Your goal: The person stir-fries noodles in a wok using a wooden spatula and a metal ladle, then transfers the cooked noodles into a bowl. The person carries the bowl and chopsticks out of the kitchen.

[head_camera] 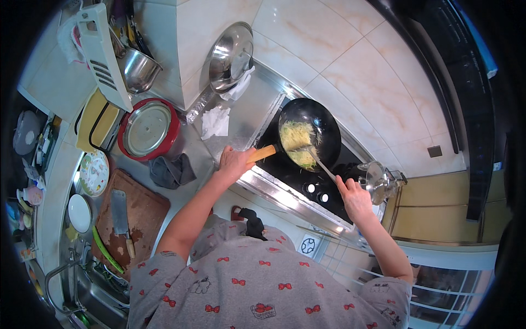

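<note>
My left hand (235, 163) grips the wooden handle (263, 153) of a black wok (331, 135) on the stove. In my right hand (356, 200) is the shaft of a metal spatula (325, 169). Its head lies among pale yellow-green shredded vegetables (296, 137) in the wok and is partly hidden by them. The shreds cover the wok's near left side, and some cling to its wall. Two white-topped knobs (318, 193) sit on the black stove top (283, 172), between the wok and me.
A glass lid (233, 57) leans against the wall behind crumpled paper (215, 122). Glassware (376, 183) stands right of the wok. On the left are a red-rimmed pot (174, 123), a grey cloth (171, 170), and a cutting board (148, 205) with a cleaver (119, 211) and a long green vegetable (106, 250).
</note>
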`<state>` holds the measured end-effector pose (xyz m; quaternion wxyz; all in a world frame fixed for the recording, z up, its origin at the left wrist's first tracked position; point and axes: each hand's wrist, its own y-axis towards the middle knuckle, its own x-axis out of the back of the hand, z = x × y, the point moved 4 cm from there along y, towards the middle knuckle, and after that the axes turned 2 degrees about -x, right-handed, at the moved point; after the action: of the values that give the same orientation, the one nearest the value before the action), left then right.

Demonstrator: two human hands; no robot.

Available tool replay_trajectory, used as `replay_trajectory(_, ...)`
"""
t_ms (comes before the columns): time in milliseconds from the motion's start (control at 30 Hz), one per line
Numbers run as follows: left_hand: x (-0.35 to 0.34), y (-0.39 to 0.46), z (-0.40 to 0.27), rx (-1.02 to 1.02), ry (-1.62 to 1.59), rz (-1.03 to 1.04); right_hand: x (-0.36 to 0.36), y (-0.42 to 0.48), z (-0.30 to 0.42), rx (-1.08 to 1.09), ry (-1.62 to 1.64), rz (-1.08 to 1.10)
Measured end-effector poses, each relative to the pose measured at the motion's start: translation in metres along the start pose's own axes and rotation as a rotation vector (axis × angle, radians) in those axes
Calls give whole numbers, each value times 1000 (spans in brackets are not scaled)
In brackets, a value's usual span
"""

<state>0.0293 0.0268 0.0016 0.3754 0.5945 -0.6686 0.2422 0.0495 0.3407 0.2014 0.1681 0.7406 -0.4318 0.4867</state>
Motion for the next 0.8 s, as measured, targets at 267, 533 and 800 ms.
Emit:
replay_trajectory(267, -2, 3, -1, -3, -13, -8, -10, 16, 0, -128, 170, 155)
replay_trajectory(533, 2, 2, -2, 9, -1, 45, -83, 78, -16, -463, 443, 1)
replay_trajectory(800, -3, 1, 1, 28, -36, 23, -76, 16, -7, -160, 145, 108)
